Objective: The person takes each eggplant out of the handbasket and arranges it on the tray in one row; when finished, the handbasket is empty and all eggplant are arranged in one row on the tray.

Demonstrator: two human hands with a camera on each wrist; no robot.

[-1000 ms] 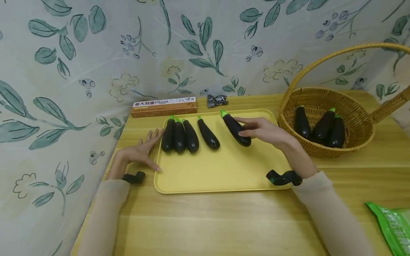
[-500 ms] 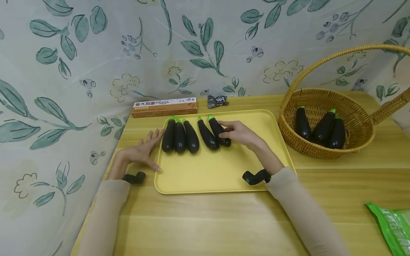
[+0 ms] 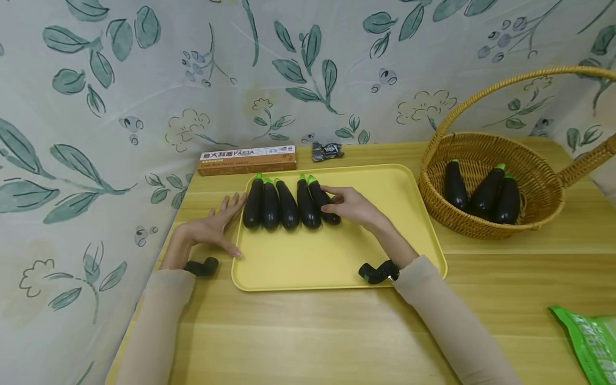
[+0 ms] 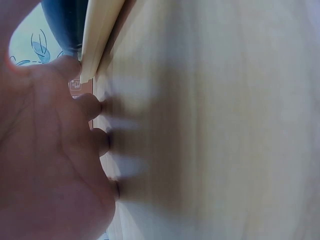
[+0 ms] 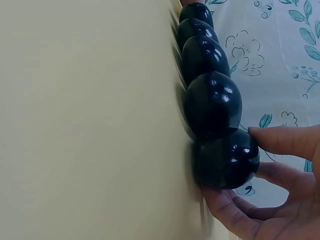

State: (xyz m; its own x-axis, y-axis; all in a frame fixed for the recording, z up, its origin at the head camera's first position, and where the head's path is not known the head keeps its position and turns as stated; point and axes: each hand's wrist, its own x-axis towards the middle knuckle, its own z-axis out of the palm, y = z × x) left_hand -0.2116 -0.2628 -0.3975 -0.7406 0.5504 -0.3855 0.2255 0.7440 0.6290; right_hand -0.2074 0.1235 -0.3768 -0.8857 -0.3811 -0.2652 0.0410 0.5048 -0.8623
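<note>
Several dark eggplants [image 3: 290, 207] with green caps lie side by side on the yellow tray [image 3: 385, 235], toward its left. My right hand [image 3: 353, 207] holds the rightmost eggplant [image 3: 321, 200], whose side meets its neighbour. In the right wrist view, the thumb is on one side of that eggplant [image 5: 230, 159] and the fingers on the other. My left hand [image 3: 212, 227] rests with spread fingers at the tray's left edge, its thumb at the rim. The left wrist view shows its fingertips on the wooden table [image 4: 225, 125], near the tray's side.
A wicker basket [image 3: 491, 231] with a tall handle stands right of the tray, with 3 eggplants [image 3: 486, 192] inside. Behind the tray lie a pasta box [image 3: 247, 160] and a small black packet [image 3: 327, 152]. A green bag [image 3: 589, 337] is at the right edge.
My right hand has moved left with its eggplant, bringing it against the row. The neighbouring eggplant has shifted left and straightened beside the others. My left hand has stayed put.
</note>
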